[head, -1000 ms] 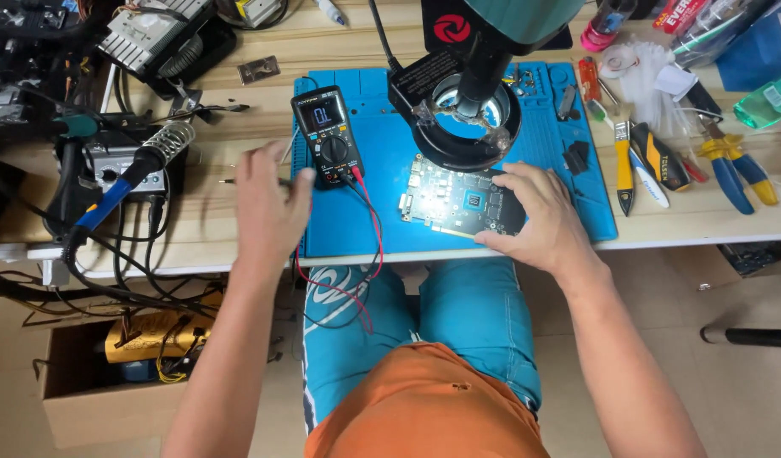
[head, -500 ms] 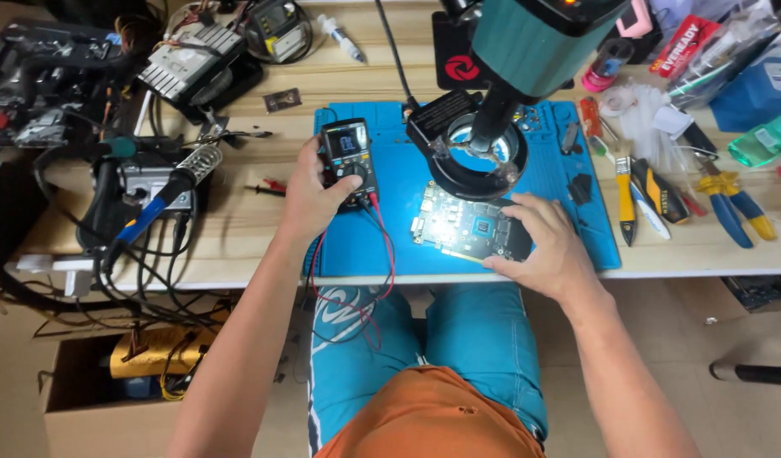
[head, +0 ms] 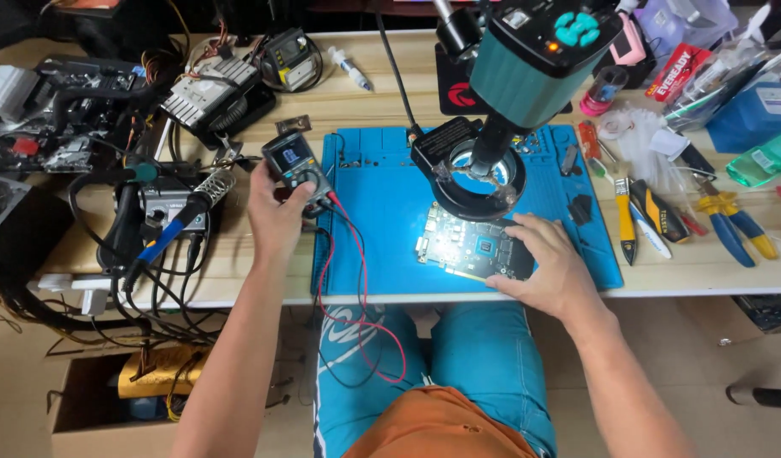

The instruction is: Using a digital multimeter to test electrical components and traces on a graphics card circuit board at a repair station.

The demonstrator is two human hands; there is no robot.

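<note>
Where a second ago the left hand [head: 276, 216] hovered spread open beside the multimeter [head: 299, 170], it has since closed on it: half a second ago the fingers were settling on the meter as it lay on the blue mat [head: 382, 229], and now the hand grips the lower body, thumb on the front face, at the mat's left edge in the centre-left of the frame. The meter looks lifted and tilted toward the wearer, screen uppermost, though whether its base has left the desk [head: 713, 271] cannot be told. Its red and black leads [head: 357, 297] trail from its lower end, loop over the desk edge and hang in front of the blue trousers.

The right hand [head: 547, 267] has barely shifted across the three pictures. It lies palm down, fingers spread and lightly curled over the right end of the circuit board [head: 471, 248], pinning it flat on the mat rather than clasping it. The board sits right of centre, brightly lit, just below the ring light [head: 479, 182] of the teal microscope [head: 535, 59].

So the board is held steady while the meter has passed into the hand; judging by that, attention has turned to the meter, with the probes not yet taken up.
</note>
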